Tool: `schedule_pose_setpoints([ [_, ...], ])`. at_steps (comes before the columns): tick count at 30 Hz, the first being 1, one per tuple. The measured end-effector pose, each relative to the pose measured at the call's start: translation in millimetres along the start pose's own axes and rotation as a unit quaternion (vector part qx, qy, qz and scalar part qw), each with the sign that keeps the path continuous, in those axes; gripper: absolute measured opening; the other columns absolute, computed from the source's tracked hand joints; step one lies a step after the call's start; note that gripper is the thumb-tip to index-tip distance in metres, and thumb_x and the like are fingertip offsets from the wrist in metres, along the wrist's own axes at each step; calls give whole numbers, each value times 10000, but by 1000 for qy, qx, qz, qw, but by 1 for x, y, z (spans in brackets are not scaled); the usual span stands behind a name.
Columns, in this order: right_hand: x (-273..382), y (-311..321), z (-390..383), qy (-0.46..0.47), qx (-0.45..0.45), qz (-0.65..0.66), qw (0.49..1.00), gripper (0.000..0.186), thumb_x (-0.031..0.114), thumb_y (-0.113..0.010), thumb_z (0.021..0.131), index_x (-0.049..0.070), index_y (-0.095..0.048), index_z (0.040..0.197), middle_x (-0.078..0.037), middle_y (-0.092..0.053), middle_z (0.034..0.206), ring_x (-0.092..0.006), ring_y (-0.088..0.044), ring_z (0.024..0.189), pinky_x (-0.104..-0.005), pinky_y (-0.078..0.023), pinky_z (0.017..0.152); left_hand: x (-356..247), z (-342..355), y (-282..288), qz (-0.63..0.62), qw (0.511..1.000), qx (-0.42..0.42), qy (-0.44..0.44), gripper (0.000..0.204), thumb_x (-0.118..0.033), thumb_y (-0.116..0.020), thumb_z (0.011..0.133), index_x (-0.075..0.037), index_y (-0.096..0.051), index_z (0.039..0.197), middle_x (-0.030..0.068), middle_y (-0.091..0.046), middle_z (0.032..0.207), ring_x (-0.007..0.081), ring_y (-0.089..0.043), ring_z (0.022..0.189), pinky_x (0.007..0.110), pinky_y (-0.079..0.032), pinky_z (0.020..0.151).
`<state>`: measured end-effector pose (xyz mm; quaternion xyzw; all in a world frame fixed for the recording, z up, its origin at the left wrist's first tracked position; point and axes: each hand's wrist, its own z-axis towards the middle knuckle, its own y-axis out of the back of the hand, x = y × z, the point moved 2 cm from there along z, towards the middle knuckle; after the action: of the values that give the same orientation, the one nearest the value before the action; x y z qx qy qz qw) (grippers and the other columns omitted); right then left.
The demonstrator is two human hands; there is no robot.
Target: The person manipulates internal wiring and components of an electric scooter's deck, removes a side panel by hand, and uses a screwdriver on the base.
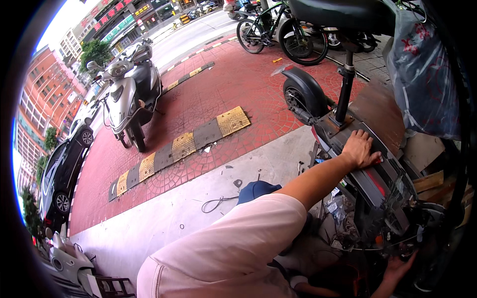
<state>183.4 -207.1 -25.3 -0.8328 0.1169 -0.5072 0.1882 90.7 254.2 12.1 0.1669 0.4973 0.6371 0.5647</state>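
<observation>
An electric scooter [323, 126] stands at my right, with a black seat [343, 17] on a post and a rear wheel [296, 97] under a black mudguard. My left hand [360, 150] lies palm down on its dark deck [380, 176], fingers spread and holding nothing. Lower down, my right hand [396, 269] is turned upward beside the scooter's exposed wiring and dark parts [382, 243]. Its fingers curl at a dark part that I cannot make out in the shadow. Loose parts and a clear plastic bag [338, 208] lie beside the deck.
A plastic-wrapped bundle [425, 74] hangs at the upper right. Wooden pieces [430, 181] lie beyond the deck. A dark blue object [258, 190] and a cable loop [213, 203] are on the concrete. Across the red paving are a yellow-black ramp [184, 145], a silver scooter [131, 94] and bicycles [253, 35].
</observation>
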Motion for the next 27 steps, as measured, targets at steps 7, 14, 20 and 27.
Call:
schedule_pose_setpoints([
  [7,-29,2,67,39,7,-59,997,444,514,-540,1041,221,-549,1374,11,-621,1162,-138,-527,854,-302,-455,743,5,-3,2,-33,989,27,-144,682,-630,-651,814,-1,-713,1070,179,-646,1123,344,-555,1161,454,-417,1014],
  [14,-30,5,61,64,10,-97,993,478,537,-582,1015,195,-572,1349,33,-622,1138,-112,-548,885,-282,-460,723,1,-6,-6,-35,985,10,-169,473,-464,-706,793,-56,-688,1033,151,-635,1059,339,-582,1092,458,-446,959],
  [20,-24,2,77,85,7,-14,996,444,503,-568,1038,153,-602,1309,16,-675,1171,-110,-575,918,-263,-471,804,2,-3,-11,-44,984,-15,-170,331,-352,-681,839,-62,-673,999,143,-642,1033,343,-598,1066,461,-461,932],
  [27,-31,-13,57,120,40,-34,991,457,444,-521,1070,111,-552,1383,-27,-681,1254,-135,-598,955,-294,-491,829,3,-4,-9,-58,984,-23,-169,316,-294,-693,831,-41,-621,1005,151,-635,1016,348,-601,1053,465,-462,917],
])
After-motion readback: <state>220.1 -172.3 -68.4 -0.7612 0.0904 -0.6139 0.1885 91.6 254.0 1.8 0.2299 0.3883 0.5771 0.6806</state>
